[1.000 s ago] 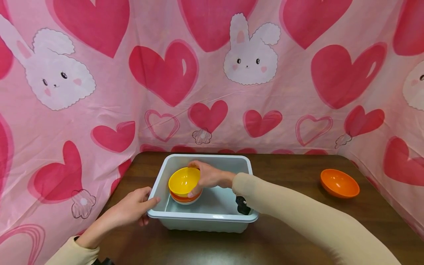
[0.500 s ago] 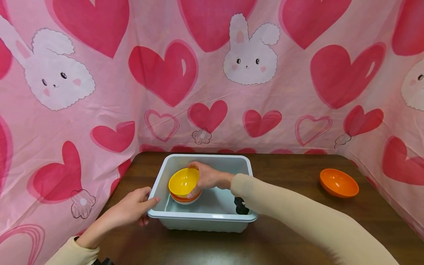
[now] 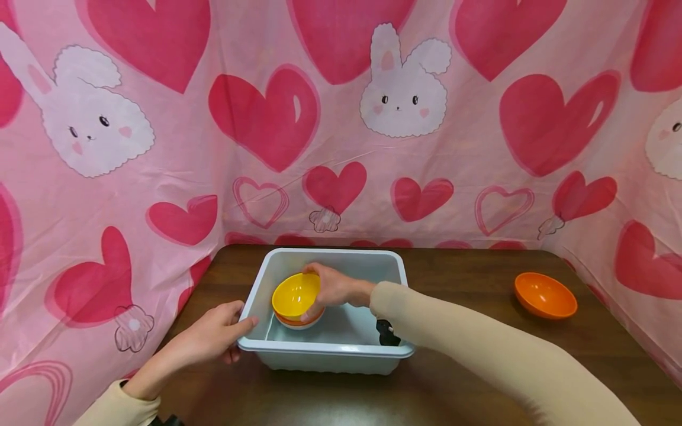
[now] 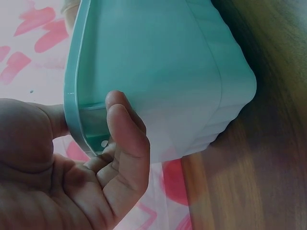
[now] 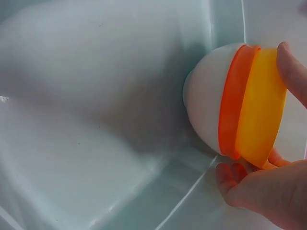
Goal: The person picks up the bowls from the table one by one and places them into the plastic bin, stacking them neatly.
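In the head view a pale grey-blue plastic tub (image 3: 327, 349) stands on the table. My left hand (image 3: 215, 331) grips its left rim, thumb over the edge; the left wrist view has the fingers (image 4: 127, 132) curled up against the outside wall. Inside the tub, at its left end, my right hand (image 3: 338, 288) holds a yellow bowl (image 3: 295, 296) by the rim, thumb and fingers spread across it. This bowl sits nested in an orange bowl (image 5: 233, 108), which sits in a white bowl (image 5: 205, 100) at the bottom of the stack.
Another orange bowl (image 3: 546, 296) rests on the dark wooden table (image 3: 463, 266) at the right. A pink curtain (image 3: 341, 142) printed with hearts and rabbits hangs behind and on both sides. The right forearm sleeve (image 3: 479, 337) crosses over the tub's right rim.
The yellow bowl has come down slightly into the stack, with my right hand on it. My left hand has stayed on the tub rim.
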A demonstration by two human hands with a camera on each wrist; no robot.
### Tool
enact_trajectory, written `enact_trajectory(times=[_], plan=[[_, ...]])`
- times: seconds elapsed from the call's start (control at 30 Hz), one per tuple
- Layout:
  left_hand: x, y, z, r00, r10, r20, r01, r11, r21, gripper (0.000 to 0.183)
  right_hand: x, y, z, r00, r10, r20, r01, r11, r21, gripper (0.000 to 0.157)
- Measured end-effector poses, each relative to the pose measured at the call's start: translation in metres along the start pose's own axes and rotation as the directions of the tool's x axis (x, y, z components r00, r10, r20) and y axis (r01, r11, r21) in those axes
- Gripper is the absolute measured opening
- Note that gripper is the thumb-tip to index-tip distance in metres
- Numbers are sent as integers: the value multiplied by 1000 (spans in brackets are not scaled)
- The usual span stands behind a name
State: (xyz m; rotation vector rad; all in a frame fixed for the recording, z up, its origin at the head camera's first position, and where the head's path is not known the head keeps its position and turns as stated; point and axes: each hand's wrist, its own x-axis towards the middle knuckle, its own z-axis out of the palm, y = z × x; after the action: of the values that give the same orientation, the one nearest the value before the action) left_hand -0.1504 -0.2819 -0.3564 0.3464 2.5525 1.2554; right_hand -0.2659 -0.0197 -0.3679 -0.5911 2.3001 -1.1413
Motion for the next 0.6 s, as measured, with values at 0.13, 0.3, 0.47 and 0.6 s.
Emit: enact_trajectory(times=[0.13, 0.3, 0.47, 0.6], plan=[[-1, 0, 0, 1000, -11, -5, 11, 1000, 7, 25, 4, 3, 2, 1000, -8, 15, 9, 999, -32, 90], [-1, -1, 0, 1000, -10, -3, 10, 1000, 4, 26, 4, 4, 4, 1000, -11, 28, 12, 999, -37, 89], [0, -1, 0, 1000, -9, -2, 9, 1000, 2, 26, 1, 1, 4, 999, 2, 33, -1, 999, -33, 90], [0, -1, -1, 1000, -13, -2, 13, 1000, 3, 27, 1, 1, 4, 999, 9, 39, -7, 999, -44, 90]])
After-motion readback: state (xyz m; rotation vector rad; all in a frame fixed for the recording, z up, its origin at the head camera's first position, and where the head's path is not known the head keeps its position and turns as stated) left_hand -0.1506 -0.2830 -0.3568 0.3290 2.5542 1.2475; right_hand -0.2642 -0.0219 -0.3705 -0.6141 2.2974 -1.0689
